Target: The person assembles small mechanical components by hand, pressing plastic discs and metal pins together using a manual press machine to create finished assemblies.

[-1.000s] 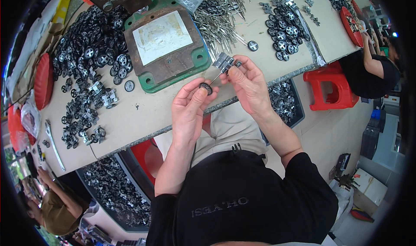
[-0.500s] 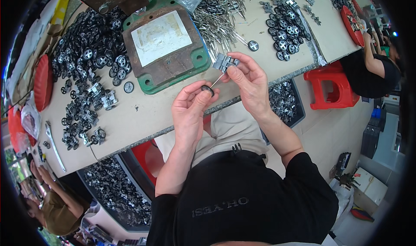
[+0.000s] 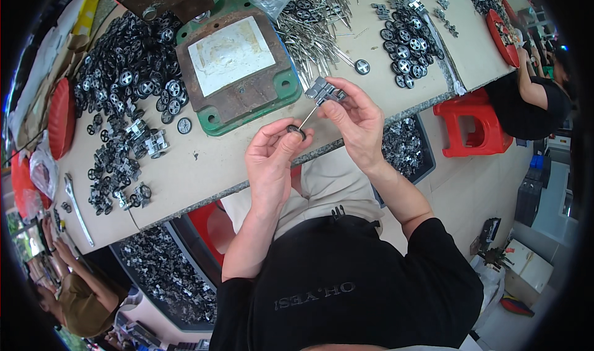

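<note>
Between the thumb and fingers of my left hand [image 3: 275, 150] is a small black toy wheel [image 3: 296, 131]. A thin metal axle [image 3: 307, 117] rises from it toward a grey plastic chassis piece [image 3: 323, 91]. My right hand [image 3: 356, 119] pinches that chassis piece. The axle's upper end meets the underside of the piece; whether it passes into a hole, I cannot tell. Both hands are above the table's front edge, just right of a green-edged press base [image 3: 247, 107] with a white plate [image 3: 230, 54] on top.
Black wheels [image 3: 127, 72] are heaped left of the press, with chassis parts [image 3: 145, 137] nearer me. Loose axles [image 3: 315, 23] lie behind my hands; more wheels [image 3: 405, 45] sit to the right. A wrench [image 3: 77, 209] lies at left. A red stool [image 3: 473, 125] and parts bins [image 3: 170, 277] stand below.
The chassis piece has tilted slightly in my right hand. My left hand, with the wheel and axle, has barely moved.
</note>
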{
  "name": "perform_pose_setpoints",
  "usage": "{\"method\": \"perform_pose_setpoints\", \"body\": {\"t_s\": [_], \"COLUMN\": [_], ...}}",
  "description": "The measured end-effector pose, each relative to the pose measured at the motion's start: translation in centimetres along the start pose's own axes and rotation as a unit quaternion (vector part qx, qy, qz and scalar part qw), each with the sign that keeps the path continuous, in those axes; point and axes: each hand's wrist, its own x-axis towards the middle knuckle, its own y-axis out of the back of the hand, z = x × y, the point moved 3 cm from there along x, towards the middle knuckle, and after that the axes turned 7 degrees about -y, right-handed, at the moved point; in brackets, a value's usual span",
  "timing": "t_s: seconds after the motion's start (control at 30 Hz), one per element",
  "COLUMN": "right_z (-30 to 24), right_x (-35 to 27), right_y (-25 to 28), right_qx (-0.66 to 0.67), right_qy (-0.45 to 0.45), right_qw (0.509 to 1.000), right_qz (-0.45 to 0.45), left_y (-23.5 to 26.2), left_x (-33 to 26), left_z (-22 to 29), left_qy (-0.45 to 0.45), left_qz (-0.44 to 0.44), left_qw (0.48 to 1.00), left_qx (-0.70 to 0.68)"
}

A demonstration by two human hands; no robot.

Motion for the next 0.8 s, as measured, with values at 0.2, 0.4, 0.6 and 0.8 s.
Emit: {"method": "perform_pose_setpoints", "body": {"t_s": [0.2,0.4,0.6,0.8], "right_z": [0.3,0.5,-0.1,0.4], "right_x": [-0.1,-0.4,-0.2,0.1], "right_y": [0.4,0.3,0.0,0.2], "right_qx": [0.042,-0.04,0.008,0.045], "right_qy": [-0.033,-0.008,-0.007,-0.052], "right_qw": [0.998,0.999,0.998,0.996], "right_qz": [-0.041,-0.032,-0.065,-0.062], "left_y": [-0.1,-0.2,-0.1,-0.7], "left_x": [0.0,0.0,-0.1,-0.3], "left_z": [0.5,0.3,0.3,1.3], "left_qy": [-0.051,-0.02,-0.064,-0.144], "left_qz": [-0.004,-0.017,-0.005,-0.005], "left_qw": [0.996,0.999,0.997,0.972], "left_qx": [0.067,0.032,0.05,0.187]}}
